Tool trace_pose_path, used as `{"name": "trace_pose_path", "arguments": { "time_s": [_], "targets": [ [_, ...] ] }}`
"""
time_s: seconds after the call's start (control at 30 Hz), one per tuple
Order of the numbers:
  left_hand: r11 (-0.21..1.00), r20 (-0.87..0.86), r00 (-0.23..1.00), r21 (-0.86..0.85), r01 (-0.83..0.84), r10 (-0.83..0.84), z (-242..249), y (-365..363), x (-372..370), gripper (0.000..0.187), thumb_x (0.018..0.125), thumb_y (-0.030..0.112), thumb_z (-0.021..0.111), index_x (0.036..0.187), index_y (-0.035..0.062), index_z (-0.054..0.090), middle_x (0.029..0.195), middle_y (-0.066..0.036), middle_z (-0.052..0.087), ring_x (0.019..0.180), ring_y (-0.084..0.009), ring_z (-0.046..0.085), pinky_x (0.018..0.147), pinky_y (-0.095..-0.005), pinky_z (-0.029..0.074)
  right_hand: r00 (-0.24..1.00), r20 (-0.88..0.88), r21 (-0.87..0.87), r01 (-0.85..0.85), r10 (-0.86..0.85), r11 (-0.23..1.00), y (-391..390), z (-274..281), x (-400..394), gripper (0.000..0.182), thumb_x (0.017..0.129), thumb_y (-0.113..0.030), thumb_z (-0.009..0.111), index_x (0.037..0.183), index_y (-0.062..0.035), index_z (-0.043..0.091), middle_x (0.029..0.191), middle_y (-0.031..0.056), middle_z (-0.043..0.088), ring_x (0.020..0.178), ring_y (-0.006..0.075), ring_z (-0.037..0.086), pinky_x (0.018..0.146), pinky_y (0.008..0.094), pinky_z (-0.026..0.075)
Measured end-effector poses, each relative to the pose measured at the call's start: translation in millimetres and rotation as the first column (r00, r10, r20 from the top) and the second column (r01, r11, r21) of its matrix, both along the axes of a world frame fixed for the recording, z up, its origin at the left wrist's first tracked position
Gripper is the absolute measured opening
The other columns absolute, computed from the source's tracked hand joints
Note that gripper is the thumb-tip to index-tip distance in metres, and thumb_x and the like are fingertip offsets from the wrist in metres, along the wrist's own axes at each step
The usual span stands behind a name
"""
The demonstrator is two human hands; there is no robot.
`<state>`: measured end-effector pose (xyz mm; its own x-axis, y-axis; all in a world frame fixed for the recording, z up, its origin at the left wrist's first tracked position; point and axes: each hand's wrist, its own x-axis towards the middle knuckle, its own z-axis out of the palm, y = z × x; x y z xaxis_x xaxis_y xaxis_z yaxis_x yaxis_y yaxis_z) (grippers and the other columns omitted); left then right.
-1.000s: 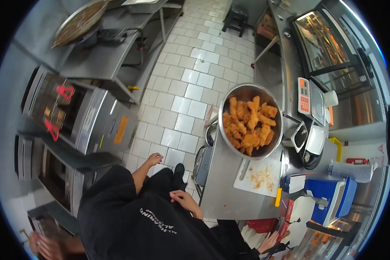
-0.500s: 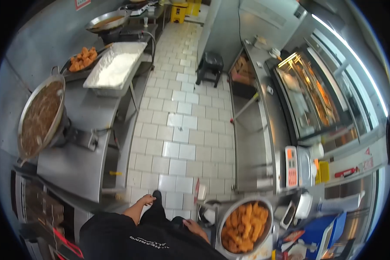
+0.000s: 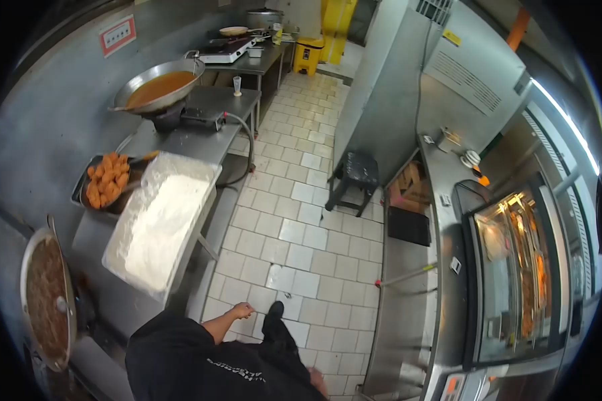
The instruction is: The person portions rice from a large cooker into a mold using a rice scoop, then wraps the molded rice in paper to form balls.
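My left hand (image 3: 243,310) hangs in front of my dark shirt over the tiled floor, its fingers curled together, with no object visible in it. Close to its left is the deep metal tray of white flour (image 3: 155,227). My right hand (image 3: 318,382) is low at the bottom edge, beside my right leg; it is small and blurred, and its fingers cannot be made out. Fried pieces (image 3: 107,180) lie in a dark tray beyond the flour tray. A wok of bubbling oil (image 3: 48,301) stands at the far left.
Another wok of orange oil (image 3: 159,90) sits on a burner at the upper left. A black stool (image 3: 356,175) stands by the wall ahead. The right counter holds a lit glass display case (image 3: 515,267). Yellow bins (image 3: 308,55) stand at the aisle's far end.
The view has moved forward along the aisle. The flour tray, stool and display case appear nearer, and the metal bowl of fried food at the lower right has left the view.
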<state>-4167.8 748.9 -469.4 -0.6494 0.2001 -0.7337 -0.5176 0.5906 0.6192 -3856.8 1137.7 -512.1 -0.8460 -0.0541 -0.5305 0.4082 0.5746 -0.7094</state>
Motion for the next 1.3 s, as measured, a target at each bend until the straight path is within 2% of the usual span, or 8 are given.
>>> {"name": "trace_pose_path", "arguments": {
  "time_s": [0.07, 0.23, 0.43, 0.6, 0.67, 0.97, 1.0, 1.3],
  "targets": [
    [0.991, 0.162, 0.985, -0.131, -0.036, 0.057, 8, -13, -42, 0.035, 0.086, 0.042, 0.068, 0.098, 0.0086, 0.068, 0.088, -0.008, 0.071, 0.078, -0.0195, 0.068, 0.070, -0.0350, 0.055, 0.963, 0.251, -0.087, 0.123, -0.097, 0.989, 2, 69, -167, 0.034, 0.097, -0.030, 0.052, 0.110, -0.0050, 0.070, 0.096, 0.0106, 0.072, 0.084, 0.0228, 0.067, 0.078, 0.0366, 0.053],
    [0.971, -0.026, 0.978, -0.118, -0.207, 0.206, 33, -10, -176, 0.042, 0.086, 0.042, 0.069, 0.110, 0.0079, 0.068, 0.103, -0.011, 0.069, 0.101, -0.0240, 0.064, 0.090, -0.0354, 0.050, 0.981, -0.176, -0.185, 0.050, -0.083, 0.982, 31, 152, -557, 0.026, 0.094, -0.026, 0.063, 0.103, -0.0023, 0.068, 0.091, 0.0070, 0.070, 0.079, 0.0151, 0.065, 0.069, 0.0301, 0.051],
    [0.888, 0.035, 0.952, 0.350, -0.298, 0.305, 9, 7, -361, 0.048, 0.092, 0.044, 0.065, 0.117, 0.0036, 0.064, 0.114, -0.011, 0.066, 0.111, -0.0202, 0.058, 0.098, -0.0338, 0.045, 0.915, -0.404, -0.130, -0.057, -0.001, 0.990, 35, 187, -892, 0.018, 0.090, -0.019, 0.069, 0.092, -0.0005, 0.069, 0.081, 0.0041, 0.069, 0.075, 0.0107, 0.062, 0.069, 0.0252, 0.049],
    [0.946, 0.111, 0.994, 0.320, -0.042, 0.006, 34, 7, -609, 0.062, 0.095, 0.057, 0.053, 0.121, 0.0019, 0.063, 0.121, -0.013, 0.064, 0.110, -0.0228, 0.059, 0.098, -0.0366, 0.045, 0.999, 0.013, -0.009, -0.035, 0.035, 0.999, 20, 125, -1000, 0.041, 0.086, -0.045, 0.072, 0.078, -0.0055, 0.073, 0.072, 0.0028, 0.068, 0.066, 0.0109, 0.061, 0.061, 0.0288, 0.050],
    [0.986, -0.156, 0.988, 0.164, 0.010, 0.016, 52, 18, -702, 0.057, 0.095, 0.053, 0.055, 0.118, 0.0017, 0.064, 0.112, -0.015, 0.067, 0.104, -0.0241, 0.061, 0.091, -0.0363, 0.048, 0.970, 0.214, -0.073, -0.101, 0.115, 0.992, 32, 94, -1011, 0.049, 0.085, -0.055, 0.070, 0.080, -0.0058, 0.073, 0.075, 0.0037, 0.069, 0.071, 0.0138, 0.063, 0.064, 0.0317, 0.053],
    [0.837, -0.082, 0.970, 0.526, -0.151, 0.227, 142, 55, -1080, 0.037, 0.096, 0.042, 0.059, 0.110, 0.0078, 0.061, 0.098, -0.001, 0.067, 0.087, -0.0106, 0.062, 0.074, -0.0292, 0.049, 0.850, 0.498, -0.274, 0.341, -0.170, 0.899, 74, 46, -1116, 0.032, 0.098, -0.037, 0.053, 0.106, -0.0103, 0.067, 0.093, 0.0002, 0.070, 0.074, 0.0144, 0.062, 0.063, 0.0363, 0.049],
    [0.835, -0.106, 0.967, 0.531, -0.142, 0.232, 140, 53, -1114, 0.038, 0.097, 0.043, 0.056, 0.114, 0.0093, 0.061, 0.098, -0.001, 0.068, 0.089, -0.0112, 0.063, 0.073, -0.0293, 0.049, 0.744, 0.604, 0.004, 0.355, -0.285, 0.935, 68, 10, -1146, 0.029, 0.097, -0.034, 0.052, 0.109, -0.0113, 0.065, 0.088, -0.0010, 0.065, 0.072, 0.0160, 0.059, 0.059, 0.0375, 0.048],
    [0.723, -0.004, 0.892, 0.587, -0.364, 0.453, 245, -14, -1347, 0.038, 0.103, 0.038, 0.048, 0.110, 0.0038, 0.063, 0.072, -0.002, 0.062, 0.082, -0.0151, 0.067, 0.079, -0.0279, 0.049, 0.951, 0.019, 0.005, -0.309, 0.309, 0.951, -5, 42, -1749, 0.048, 0.094, -0.047, 0.050, 0.089, -0.0046, 0.071, 0.073, 0.0110, 0.068, 0.065, 0.0225, 0.064, 0.062, 0.0407, 0.053]
  ]
}}
